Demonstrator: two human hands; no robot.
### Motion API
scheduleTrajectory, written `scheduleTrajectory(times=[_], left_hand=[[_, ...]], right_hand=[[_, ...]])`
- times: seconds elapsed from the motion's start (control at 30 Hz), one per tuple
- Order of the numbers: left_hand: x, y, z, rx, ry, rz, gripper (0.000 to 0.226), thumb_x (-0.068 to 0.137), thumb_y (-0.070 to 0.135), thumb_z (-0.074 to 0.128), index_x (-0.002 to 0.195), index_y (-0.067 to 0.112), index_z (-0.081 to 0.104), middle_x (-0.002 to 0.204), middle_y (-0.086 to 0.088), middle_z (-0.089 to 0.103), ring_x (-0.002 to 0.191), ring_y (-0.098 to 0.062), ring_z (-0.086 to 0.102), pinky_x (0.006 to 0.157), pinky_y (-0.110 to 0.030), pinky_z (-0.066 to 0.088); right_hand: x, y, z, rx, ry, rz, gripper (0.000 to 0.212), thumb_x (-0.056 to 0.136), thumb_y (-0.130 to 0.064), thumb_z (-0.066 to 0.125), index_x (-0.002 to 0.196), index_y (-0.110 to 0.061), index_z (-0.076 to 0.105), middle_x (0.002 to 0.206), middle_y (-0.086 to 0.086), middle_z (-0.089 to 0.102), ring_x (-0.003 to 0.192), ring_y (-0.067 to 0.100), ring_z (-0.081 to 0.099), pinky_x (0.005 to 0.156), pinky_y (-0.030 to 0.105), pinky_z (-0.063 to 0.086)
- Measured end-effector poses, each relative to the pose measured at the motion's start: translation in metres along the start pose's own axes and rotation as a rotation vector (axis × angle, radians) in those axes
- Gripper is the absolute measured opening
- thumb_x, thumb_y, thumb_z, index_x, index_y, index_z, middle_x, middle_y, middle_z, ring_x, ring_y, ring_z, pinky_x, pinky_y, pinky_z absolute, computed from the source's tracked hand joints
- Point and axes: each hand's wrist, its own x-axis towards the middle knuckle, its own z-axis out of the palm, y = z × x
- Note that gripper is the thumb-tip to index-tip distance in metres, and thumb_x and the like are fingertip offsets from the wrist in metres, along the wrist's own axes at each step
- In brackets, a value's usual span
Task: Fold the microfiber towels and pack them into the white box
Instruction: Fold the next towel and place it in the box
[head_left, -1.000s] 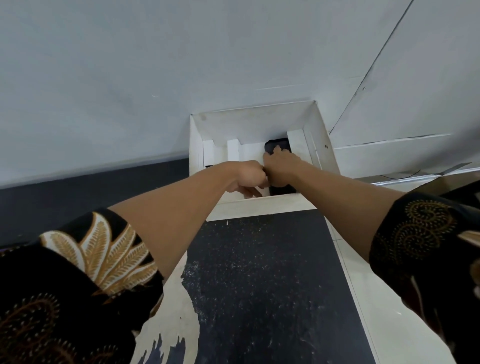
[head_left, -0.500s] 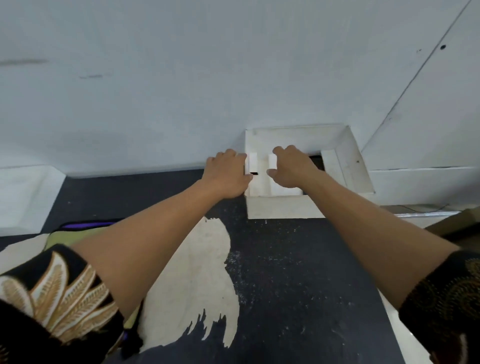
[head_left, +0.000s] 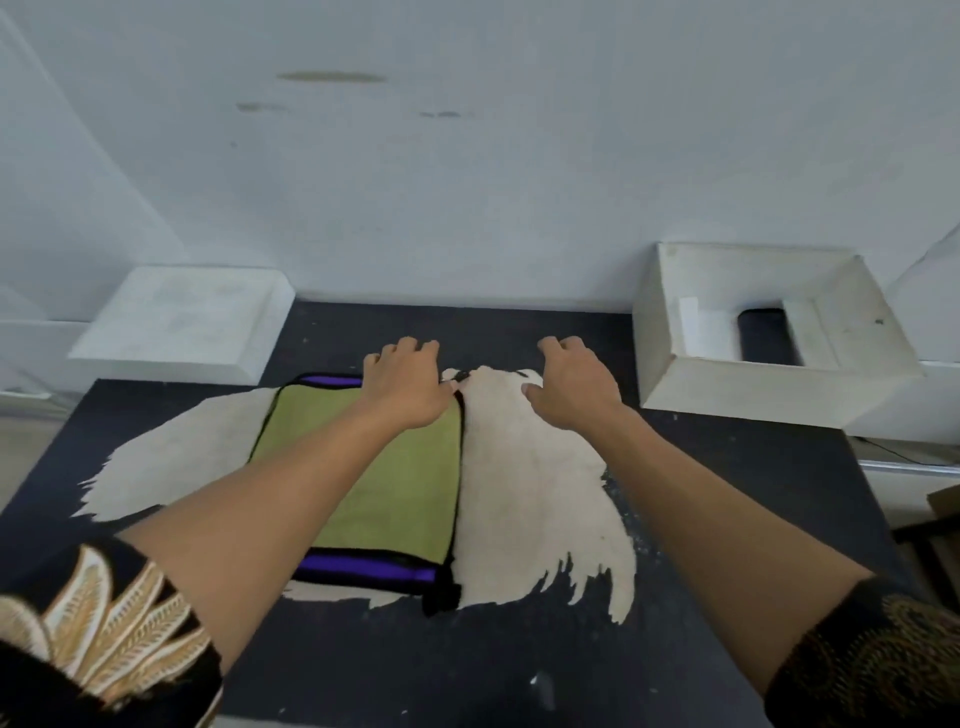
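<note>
A green microfiber towel (head_left: 384, 483) with black edging lies flat on the dark table (head_left: 727, 493), on top of a purple towel (head_left: 363, 570) whose edge shows at the near and far sides. My left hand (head_left: 406, 383) rests palm down on the green towel's far right corner, fingers loosely bent, thumb at the black corner. My right hand (head_left: 571, 385) hovers just right of that corner over a pale worn patch, holding nothing. The white box (head_left: 769, 400) stands at the back right with a dark folded towel (head_left: 762, 332) inside.
A white box lid (head_left: 182, 322) lies at the back left against the white wall (head_left: 467, 182). A large pale worn patch (head_left: 535, 499) spreads across the tabletop around the towels. The table's right edge drops off near some clutter (head_left: 935, 519).
Both hands have left the white box, where they pressed a dark towel down, and moved left to the green towel. The view has swung left with them.
</note>
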Motion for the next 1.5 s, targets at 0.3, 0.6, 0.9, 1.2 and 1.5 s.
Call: scheduleTrajectory(times=[0.3, 0.6, 0.9, 1.2, 1.5], left_hand=[[-0.037, -0.126, 0.033, -0.054, -0.052, -0.109, 0.061, 0.093, 0.050, 0.054, 0.144, 0.018, 0.041, 0.145, -0.010, 0.044, 0.132, -0.032, 0.043, 0.107, -0.048, 0.034], [-0.074, -0.207, 0.087, -0.154, -0.156, -0.415, 0.064, 0.090, 0.042, 0.058, 0.143, 0.014, 0.034, 0.142, -0.015, 0.037, 0.127, -0.036, 0.040, 0.102, -0.047, 0.039], [-0.076, -0.216, 0.114, -0.355, -0.125, -0.545, 0.067, 0.092, 0.042, 0.057, 0.144, 0.013, 0.027, 0.142, -0.015, 0.035, 0.129, -0.037, 0.037, 0.100, -0.048, 0.040], [-0.047, -0.246, 0.117, -0.600, -0.215, -0.666, 0.042, 0.088, 0.047, 0.060, 0.108, 0.011, 0.059, 0.109, -0.010, 0.065, 0.097, -0.031, 0.062, 0.093, -0.045, 0.051], [-0.044, -0.241, 0.114, -0.583, -0.101, -0.663, 0.027, 0.102, 0.030, 0.048, 0.099, 0.004, 0.055, 0.106, -0.015, 0.064, 0.083, -0.027, 0.056, 0.076, -0.036, 0.050]], right_hand=[[-0.013, -0.090, 0.077, 0.033, -0.085, -0.004, 0.058, 0.090, -0.038, 0.061, 0.138, -0.015, 0.040, 0.135, 0.012, 0.044, 0.121, 0.031, 0.048, 0.092, 0.042, 0.047], [-0.043, -0.113, 0.143, 0.053, -0.303, 0.083, 0.047, 0.088, -0.031, 0.059, 0.127, -0.009, 0.045, 0.127, 0.014, 0.047, 0.111, 0.032, 0.053, 0.085, 0.037, 0.049], [-0.053, -0.122, 0.158, 0.004, -0.212, 0.138, 0.063, 0.087, -0.036, 0.066, 0.137, -0.013, 0.036, 0.136, 0.013, 0.036, 0.123, 0.032, 0.036, 0.087, 0.039, 0.048], [-0.044, -0.128, 0.165, 0.543, -0.207, 0.544, 0.054, 0.086, -0.019, 0.063, 0.129, -0.005, 0.034, 0.112, 0.010, 0.053, 0.092, 0.026, 0.055, 0.068, 0.034, 0.047], [-0.026, -0.137, 0.166, 0.478, -0.212, 0.508, 0.049, 0.086, -0.021, 0.063, 0.128, -0.009, 0.042, 0.117, 0.010, 0.058, 0.104, 0.028, 0.058, 0.076, 0.035, 0.047]])
